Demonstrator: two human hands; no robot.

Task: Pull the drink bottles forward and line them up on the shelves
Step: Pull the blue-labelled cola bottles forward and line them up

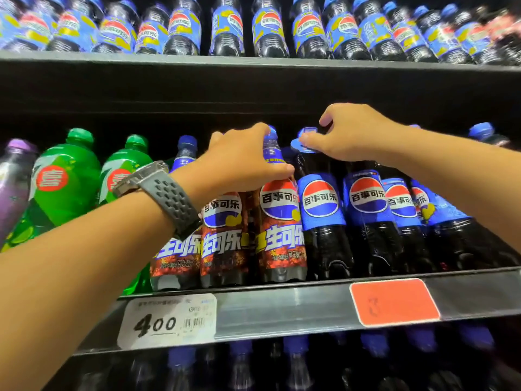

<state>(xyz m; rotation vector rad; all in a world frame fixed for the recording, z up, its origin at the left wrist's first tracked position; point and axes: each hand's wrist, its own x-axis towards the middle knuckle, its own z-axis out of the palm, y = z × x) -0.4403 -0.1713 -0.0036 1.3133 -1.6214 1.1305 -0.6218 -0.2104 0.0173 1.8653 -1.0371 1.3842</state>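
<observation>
Gripping the neck of a cola bottle with a dark orange-brown label (282, 221), the left hand (242, 162) curls its fingers and thumb round it at the front of the middle shelf (310, 303). Just to its right, the right hand (352, 134) pinches the blue cap of a blue-labelled cola bottle (321, 210). A grey watch (160, 187) sits on the left wrist. Green bottles (64, 182) stand further left, and a white price tag (169, 320) hangs on the shelf edge.
</observation>
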